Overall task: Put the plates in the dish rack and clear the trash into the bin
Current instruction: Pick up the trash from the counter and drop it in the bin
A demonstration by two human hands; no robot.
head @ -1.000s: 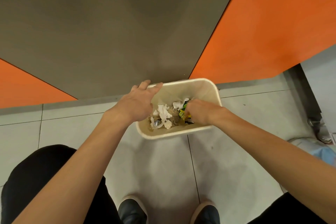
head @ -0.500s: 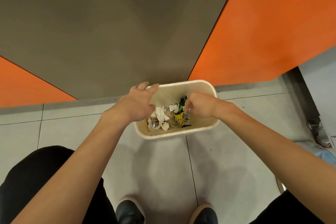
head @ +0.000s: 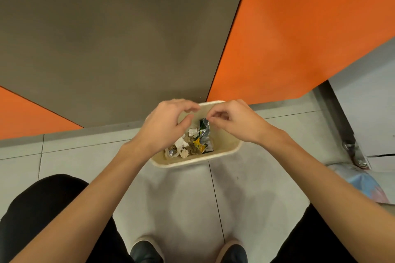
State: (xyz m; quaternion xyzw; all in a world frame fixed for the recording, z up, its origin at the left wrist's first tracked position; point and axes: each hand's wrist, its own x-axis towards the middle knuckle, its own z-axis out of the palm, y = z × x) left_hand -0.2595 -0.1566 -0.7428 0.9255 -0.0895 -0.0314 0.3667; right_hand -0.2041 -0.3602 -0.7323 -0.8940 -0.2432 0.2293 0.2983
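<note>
Trash step in hand. Foil wrapper (head: 204, 132) is pinched at its top by the right hand (head: 237, 121), its lower end inside the bin (head: 192, 161). Left hand (head: 164, 121) is held over the bin's rim, loosely curled, empty. Next, likely: pinch to be released.

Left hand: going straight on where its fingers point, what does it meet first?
Likely the right hand, seemingly pinching a wrapper, just across from the left hand above the bin; depth is unclear.
</note>
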